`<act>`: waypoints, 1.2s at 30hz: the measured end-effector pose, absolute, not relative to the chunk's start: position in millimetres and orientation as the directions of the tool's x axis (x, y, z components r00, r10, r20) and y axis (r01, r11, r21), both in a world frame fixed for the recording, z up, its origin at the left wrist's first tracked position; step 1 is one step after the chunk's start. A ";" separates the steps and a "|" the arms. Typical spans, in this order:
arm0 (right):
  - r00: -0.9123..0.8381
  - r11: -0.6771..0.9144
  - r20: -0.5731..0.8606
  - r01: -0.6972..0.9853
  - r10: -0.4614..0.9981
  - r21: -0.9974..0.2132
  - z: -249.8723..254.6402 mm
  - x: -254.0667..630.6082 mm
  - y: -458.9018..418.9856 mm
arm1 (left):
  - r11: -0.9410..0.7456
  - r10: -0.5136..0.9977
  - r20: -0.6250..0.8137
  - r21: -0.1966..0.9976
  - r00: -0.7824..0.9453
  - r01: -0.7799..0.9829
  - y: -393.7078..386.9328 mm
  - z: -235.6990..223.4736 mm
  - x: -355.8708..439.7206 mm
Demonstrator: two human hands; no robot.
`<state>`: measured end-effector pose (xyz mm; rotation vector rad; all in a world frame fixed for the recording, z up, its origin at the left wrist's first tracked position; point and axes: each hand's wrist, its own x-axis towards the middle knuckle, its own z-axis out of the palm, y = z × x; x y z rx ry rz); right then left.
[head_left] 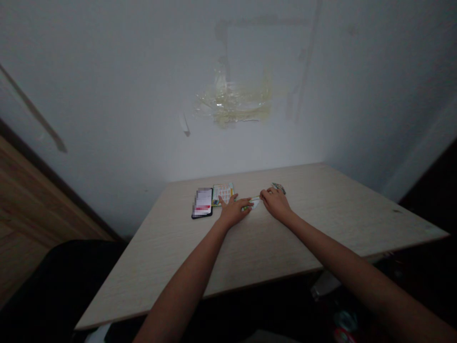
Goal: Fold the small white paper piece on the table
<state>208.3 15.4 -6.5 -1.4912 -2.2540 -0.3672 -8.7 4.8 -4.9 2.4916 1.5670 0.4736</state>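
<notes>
My left hand (233, 210) lies on the table with its fingers spread. Its fingertips rest on a small white paper piece (255, 203) with a bit of green, and its thumb side reaches over a printed card or booklet (224, 189). At the paper's right end, my right hand (276, 204) has its fingers curled and pinched together on the edge. Part of the paper is hidden under both hands. Just beyond the right hand's knuckles, a small colourful printed piece (280, 186) shows, partly covered. A phone (203, 204) with a lit screen lies left of the booklet.
The light wooden table (321, 205) stands against a grey wall (143, 95) with peeling tape (239, 102) on it. A dark chair-like shape (71, 267) is at the left. Below the table's front edge, dim objects (344, 324) sit at the lower right.
</notes>
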 end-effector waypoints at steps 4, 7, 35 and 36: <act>-0.337 0.379 0.481 0.925 0.809 0.010 -7.0 208.7 16.4 | -0.438 0.899 0.176 0.298 0.402 0.848 4.4 -3.5 -8.0; -0.327 0.371 0.499 0.928 0.802 0.012 -7.3 210.4 16.1 | -0.436 0.900 0.170 0.288 0.402 0.853 3.8 -2.4 -7.4; -0.417 0.526 0.472 0.842 0.777 -0.122 -9.7 214.7 20.1 | -0.424 0.905 0.161 0.289 0.393 0.858 1.4 0.5 -6.9; -0.425 0.535 0.470 0.835 0.773 -0.126 -9.6 214.9 20.1 | -0.424 0.905 0.160 0.290 0.393 0.858 1.3 0.8 -6.9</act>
